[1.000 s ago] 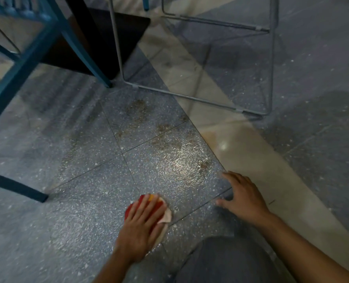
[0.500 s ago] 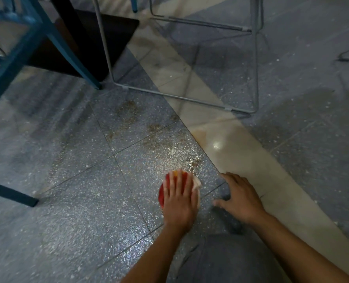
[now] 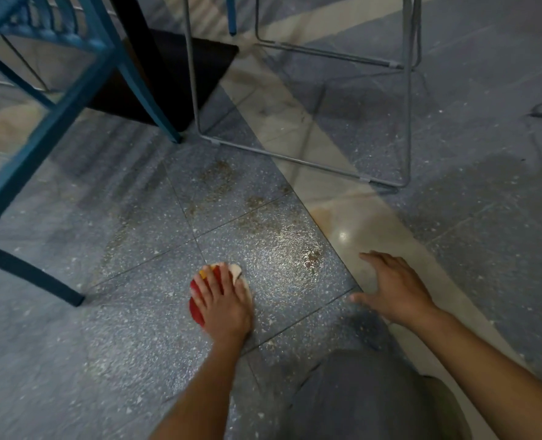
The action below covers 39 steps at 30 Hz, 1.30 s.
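Red, yellow and white cloth (image 3: 196, 308) lies bunched on the speckled grey-blue floor tile (image 3: 130, 328), right at the crossing of two grout lines, under the left hand (image 3: 223, 304). That hand presses it flat, fingers (image 3: 214, 281) straight and slightly fanned over the top, so only the cloth's edges show around them. The right hand (image 3: 393, 289) rests palm-down on the floor well apart from the cloth, on the seam where grey tile meets a beige strip (image 3: 352, 223); its fingers lie straight and close together, thumb stuck out toward the left, holding nothing.

Between the two hands and just beyond them the tile shines wet (image 3: 282, 255), with brownish grit and stains (image 3: 254, 222) scattered farther out (some reach the next tile). A blue chair frame (image 3: 69, 100) stands on the left, a black table base (image 3: 168, 81) behind it, and a thin grey wire stool frame (image 3: 407, 122) straddles the beige strip. A grey-trousered knee (image 3: 342, 395) fills the bottom edge.
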Available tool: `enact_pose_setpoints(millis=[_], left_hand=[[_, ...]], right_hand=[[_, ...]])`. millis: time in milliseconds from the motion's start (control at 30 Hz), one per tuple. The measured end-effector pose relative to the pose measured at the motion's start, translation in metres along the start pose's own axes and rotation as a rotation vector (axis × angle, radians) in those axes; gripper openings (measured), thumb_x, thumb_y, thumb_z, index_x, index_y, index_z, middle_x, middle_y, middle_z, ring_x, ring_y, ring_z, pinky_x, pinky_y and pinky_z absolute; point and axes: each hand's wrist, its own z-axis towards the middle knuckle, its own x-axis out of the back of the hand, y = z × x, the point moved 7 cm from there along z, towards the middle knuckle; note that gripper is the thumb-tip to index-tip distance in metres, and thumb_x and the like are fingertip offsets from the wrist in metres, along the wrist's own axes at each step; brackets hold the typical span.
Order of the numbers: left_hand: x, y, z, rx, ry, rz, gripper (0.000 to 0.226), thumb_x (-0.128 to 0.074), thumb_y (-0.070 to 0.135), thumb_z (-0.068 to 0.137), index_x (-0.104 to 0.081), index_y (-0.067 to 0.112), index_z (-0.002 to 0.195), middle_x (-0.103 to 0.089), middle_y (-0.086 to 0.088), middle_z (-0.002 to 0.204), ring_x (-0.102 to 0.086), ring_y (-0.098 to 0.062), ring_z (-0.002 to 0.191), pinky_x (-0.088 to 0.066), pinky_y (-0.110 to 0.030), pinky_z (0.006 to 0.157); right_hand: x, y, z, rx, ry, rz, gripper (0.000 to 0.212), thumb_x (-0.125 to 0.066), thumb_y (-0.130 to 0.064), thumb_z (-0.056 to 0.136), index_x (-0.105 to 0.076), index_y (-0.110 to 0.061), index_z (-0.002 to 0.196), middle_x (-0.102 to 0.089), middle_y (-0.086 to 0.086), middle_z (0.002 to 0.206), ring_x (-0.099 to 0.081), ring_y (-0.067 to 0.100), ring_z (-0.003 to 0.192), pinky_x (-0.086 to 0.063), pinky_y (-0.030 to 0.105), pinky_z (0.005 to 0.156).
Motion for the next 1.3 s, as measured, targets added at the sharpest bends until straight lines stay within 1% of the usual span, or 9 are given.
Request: enact_pose_setpoints(millis=[100, 333, 500, 633, 767, 900, 1000, 1133, 1300], left_hand=[[-0.023, 0.049, -0.016, -0.008, -0.043, -0.046, 0.063, -0.013, 0.047, 0.115, 0.001, 0.024, 0.172, 0.015, -0.016, 0.178, 0.021, -0.039, 0.164, 0.013, -0.056, 0.133], [-0.052, 0.104, -0.063, -0.662, -0.362, 0.097, 0.068, -0.014, 0.061, 0.112, 0.013, 0.035, 0.169, 0.03, -0.004, 0.174, 0.026, -0.034, 0.163, 0.021, -0.047, 0.129], [-0.013, 0.047, -0.046, -0.567, -0.313, 0.043, 0.082, -0.016, 0.079, 0.101, 0.016, 0.041, 0.167, 0.021, 0.004, 0.176, 0.022, -0.022, 0.164, 0.017, -0.042, 0.133], [0.0, 0.018, -0.05, -0.503, -0.337, 0.083, 0.081, -0.039, 0.067, 0.105, -0.007, 0.035, 0.172, 0.007, -0.002, 0.179, 0.011, -0.023, 0.167, 0.014, -0.041, 0.134], [0.031, 0.037, -0.033, -0.454, -0.334, 0.112, 0.072, -0.045, 0.06, 0.108, -0.024, 0.031, 0.17, -0.01, -0.006, 0.181, 0.001, -0.023, 0.168, 0.01, -0.043, 0.135], [0.1, 0.089, 0.0, -0.471, -0.333, 0.178, 0.057, -0.051, 0.055, 0.108, -0.049, 0.03, 0.159, -0.044, -0.003, 0.17, -0.032, -0.025, 0.161, -0.014, -0.045, 0.134], [0.152, 0.127, 0.015, -0.477, -0.407, 0.326, 0.053, -0.054, 0.056, 0.107, -0.055, 0.031, 0.154, -0.058, -0.004, 0.158, -0.054, -0.026, 0.145, -0.04, -0.042, 0.123], [0.193, 0.157, 0.028, -0.379, -0.464, 0.474, 0.056, -0.057, 0.057, 0.105, -0.054, 0.03, 0.155, -0.059, -0.001, 0.157, -0.055, -0.025, 0.143, -0.043, -0.045, 0.119], [0.186, 0.164, 0.03, -0.235, -0.404, 0.384, 0.056, -0.055, 0.054, 0.107, -0.051, 0.029, 0.157, -0.055, -0.005, 0.16, -0.051, -0.03, 0.147, -0.041, -0.049, 0.123]], right_hand=[[0.004, -0.004, -0.008, 0.015, -0.02, -0.019, 0.1, -0.08, -0.061, 0.077, -0.034, -0.027, 0.158, -0.033, 0.002, 0.165, -0.034, 0.027, 0.146, -0.033, 0.036, 0.119], [0.018, -0.024, -0.023, -0.009, -0.086, -0.073, 0.1, -0.081, -0.061, 0.076, -0.033, -0.029, 0.157, -0.038, -0.003, 0.161, -0.035, 0.024, 0.145, -0.036, 0.038, 0.117], [-0.009, -0.056, -0.02, 0.077, -0.223, -0.107, 0.09, -0.079, -0.052, 0.079, -0.037, -0.027, 0.155, -0.039, -0.001, 0.16, -0.037, 0.026, 0.142, -0.037, 0.038, 0.115], [-0.034, -0.081, -0.006, 0.22, -0.334, -0.182, 0.09, -0.077, -0.058, 0.076, -0.044, -0.021, 0.15, -0.048, 0.005, 0.152, -0.042, 0.03, 0.138, -0.04, 0.039, 0.112], [-0.019, -0.111, 0.021, 0.372, -0.352, -0.349, 0.082, -0.081, -0.051, 0.078, -0.048, -0.02, 0.147, -0.052, 0.008, 0.149, -0.047, 0.033, 0.136, -0.044, 0.044, 0.111], [0.032, -0.139, 0.056, 0.535, -0.307, -0.576, 0.072, -0.08, -0.047, 0.083, -0.052, -0.019, 0.143, -0.059, 0.007, 0.141, -0.057, 0.031, 0.127, -0.054, 0.044, 0.099], [0.054, -0.151, 0.062, 0.697, -0.276, -0.711, 0.079, -0.082, -0.054, 0.078, -0.053, -0.02, 0.144, -0.062, 0.006, 0.139, -0.06, 0.03, 0.125, -0.056, 0.042, 0.095], [0.042, -0.146, 0.058, 0.846, -0.249, -0.574, 0.076, -0.074, -0.056, 0.085, -0.048, -0.025, 0.149, -0.051, 0.004, 0.152, -0.052, 0.03, 0.135, -0.049, 0.043, 0.106], [-0.035, -0.124, 0.036, 0.874, -0.351, -0.231, 0.077, -0.065, -0.06, 0.091, -0.041, -0.023, 0.154, -0.04, 0.005, 0.161, -0.037, 0.028, 0.146, -0.031, 0.041, 0.119]])
